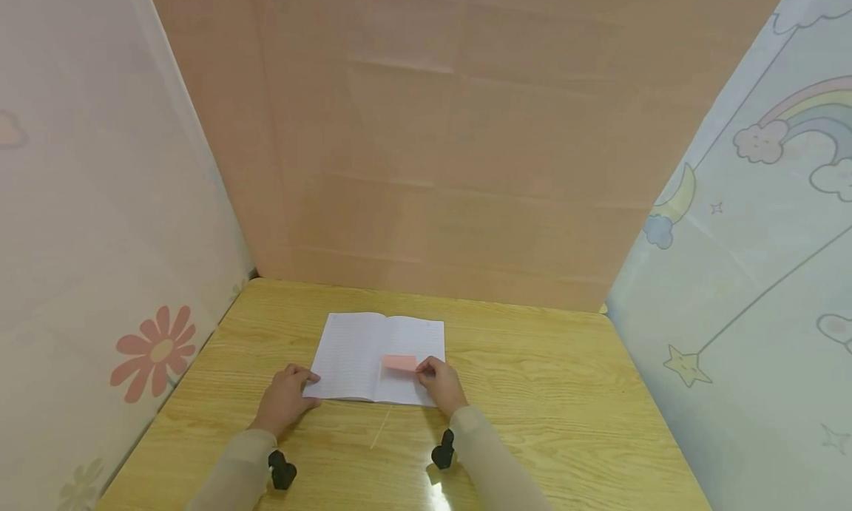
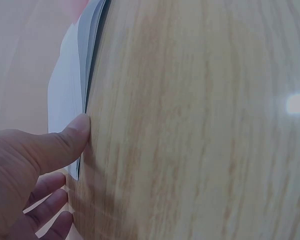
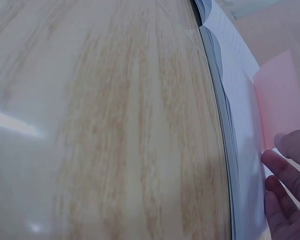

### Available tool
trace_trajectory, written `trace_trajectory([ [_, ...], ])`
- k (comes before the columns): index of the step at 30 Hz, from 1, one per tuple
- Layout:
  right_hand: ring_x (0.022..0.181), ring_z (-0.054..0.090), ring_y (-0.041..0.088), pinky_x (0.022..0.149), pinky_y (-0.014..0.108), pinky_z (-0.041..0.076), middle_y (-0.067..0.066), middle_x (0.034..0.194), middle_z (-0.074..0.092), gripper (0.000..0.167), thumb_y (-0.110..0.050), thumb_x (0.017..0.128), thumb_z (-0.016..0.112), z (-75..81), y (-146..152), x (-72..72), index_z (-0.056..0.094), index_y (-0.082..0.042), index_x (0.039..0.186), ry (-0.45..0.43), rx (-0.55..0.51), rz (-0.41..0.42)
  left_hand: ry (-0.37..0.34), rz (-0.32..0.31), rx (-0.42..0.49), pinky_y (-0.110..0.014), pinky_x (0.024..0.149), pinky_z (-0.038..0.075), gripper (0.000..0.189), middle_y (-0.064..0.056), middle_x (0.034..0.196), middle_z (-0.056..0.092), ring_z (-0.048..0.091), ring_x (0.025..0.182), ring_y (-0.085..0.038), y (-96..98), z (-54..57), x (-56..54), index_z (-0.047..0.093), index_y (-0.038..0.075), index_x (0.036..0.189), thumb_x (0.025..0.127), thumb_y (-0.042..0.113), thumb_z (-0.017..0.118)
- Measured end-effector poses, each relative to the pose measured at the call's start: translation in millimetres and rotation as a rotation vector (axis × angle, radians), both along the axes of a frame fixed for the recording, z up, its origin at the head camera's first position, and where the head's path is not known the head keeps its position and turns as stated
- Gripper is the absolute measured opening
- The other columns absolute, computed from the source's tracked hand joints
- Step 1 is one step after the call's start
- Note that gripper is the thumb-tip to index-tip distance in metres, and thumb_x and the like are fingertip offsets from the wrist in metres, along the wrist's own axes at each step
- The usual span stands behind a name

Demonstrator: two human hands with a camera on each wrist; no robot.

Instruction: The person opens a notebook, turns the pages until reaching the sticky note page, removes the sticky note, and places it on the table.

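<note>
A lined notebook [image 1: 346,356] lies spread on the wooden table, its stacked sheets showing at the near edge. The left hand [image 1: 285,398] rests at its near left corner, the thumb [image 2: 72,140] along the near edge and the other fingers round at the left side. Over the right page, a pink sticky note [image 1: 399,362] stands raised at a slant, its lower edge close to the paper. The right hand [image 1: 442,384] pinches the note's right end between thumb and forefinger; the remaining fingers [image 3: 277,207] lie low against the page.
A thin pale strip [image 1: 381,428] lies on the table [image 1: 532,393] just in front of the notebook. Behind the table hangs a tan sheet [image 1: 426,163], with patterned white sheets at both sides. A black device sits at each wrist.
</note>
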State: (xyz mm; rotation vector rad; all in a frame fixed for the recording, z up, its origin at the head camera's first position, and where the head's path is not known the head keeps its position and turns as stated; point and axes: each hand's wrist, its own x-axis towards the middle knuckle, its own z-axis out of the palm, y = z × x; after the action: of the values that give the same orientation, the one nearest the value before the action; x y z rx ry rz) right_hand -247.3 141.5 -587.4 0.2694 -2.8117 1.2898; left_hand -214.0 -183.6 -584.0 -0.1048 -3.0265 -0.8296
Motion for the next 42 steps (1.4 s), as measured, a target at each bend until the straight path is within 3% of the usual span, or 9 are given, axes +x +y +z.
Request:
trace_trajectory([
  [21,0.084,0.060,0.013,0.074,0.029,0.050,0.003,0.091,0.068,0.005,-0.010,0.089,0.068,4.7,2.9,0.0,0.064,-0.009,0.091,-0.005,-0.034,-0.060,0.000,0.001,0.020,-0.052,0.089,0.047,0.035,-0.014,0.117,0.058,0.054,0.106,-0.034,1.8,7.7,5.3,0.071,0.010,0.106,0.074,0.020,0.083],
  [29,0.086,0.061,0.015,0.075,0.030,0.052,0.005,0.093,0.068,0.007,-0.011,0.090,0.068,7.2,3.5,0.0,0.062,-0.008,0.092,-0.044,-0.062,-0.089,0.002,-0.001,0.018,-0.052,0.088,0.047,0.036,-0.014,0.116,0.058,0.054,0.105,-0.033,0.4,5.2,4.1,0.071,0.011,0.106,0.074,0.021,0.084],
  [37,0.088,0.064,0.018,0.075,0.030,0.054,0.006,0.092,0.068,0.008,-0.011,0.090,0.068,4.5,7.1,-0.5,0.062,-0.006,0.092,-0.002,-0.099,-0.097,-0.001,0.000,0.027,-0.052,0.089,0.047,0.036,-0.013,0.117,0.058,0.054,0.106,-0.034,-0.1,4.1,3.6,0.071,0.012,0.106,0.074,0.022,0.084],
  [42,0.088,0.063,0.017,0.074,0.028,0.052,0.007,0.092,0.067,0.009,-0.012,0.090,0.068,4.2,8.6,-0.8,0.062,-0.005,0.092,-0.022,-0.139,-0.106,-0.004,0.001,0.025,-0.053,0.089,0.047,0.036,-0.013,0.117,0.058,0.053,0.107,-0.034,-0.5,1.8,2.5,0.071,0.012,0.106,0.074,0.022,0.084],
])
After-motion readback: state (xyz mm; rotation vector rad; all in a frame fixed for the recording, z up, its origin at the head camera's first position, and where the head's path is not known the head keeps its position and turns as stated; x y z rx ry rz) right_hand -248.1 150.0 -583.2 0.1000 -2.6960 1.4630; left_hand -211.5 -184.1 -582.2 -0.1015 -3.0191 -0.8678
